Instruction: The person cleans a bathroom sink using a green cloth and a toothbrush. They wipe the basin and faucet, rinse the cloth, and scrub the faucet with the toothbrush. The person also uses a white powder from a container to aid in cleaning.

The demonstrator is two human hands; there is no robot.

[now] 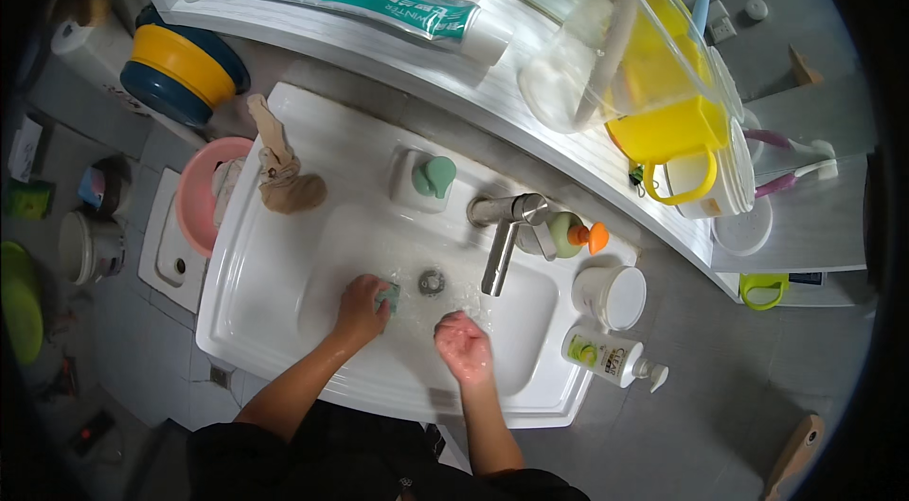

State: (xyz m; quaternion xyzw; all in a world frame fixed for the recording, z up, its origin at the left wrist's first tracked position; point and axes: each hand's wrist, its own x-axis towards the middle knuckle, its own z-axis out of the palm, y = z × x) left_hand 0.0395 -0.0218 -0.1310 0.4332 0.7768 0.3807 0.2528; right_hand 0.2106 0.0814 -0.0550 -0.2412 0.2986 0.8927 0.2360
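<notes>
Over the white sink basin, my left hand is closed around a small green pad, sponge-like in look, most of it hidden by the fingers. My right hand is turned palm up, wet and holding nothing, its fingers slightly curled but apart. It sits near the spout of the metal faucet. Between the two hands lies the round drain, with wet, splashing water around it.
On the sink's rim stand a green-capped white dispenser, a beige cloth, a green bottle with an orange pump, a white tub and a white pump bottle. A shelf with a toothpaste tube overhangs the back.
</notes>
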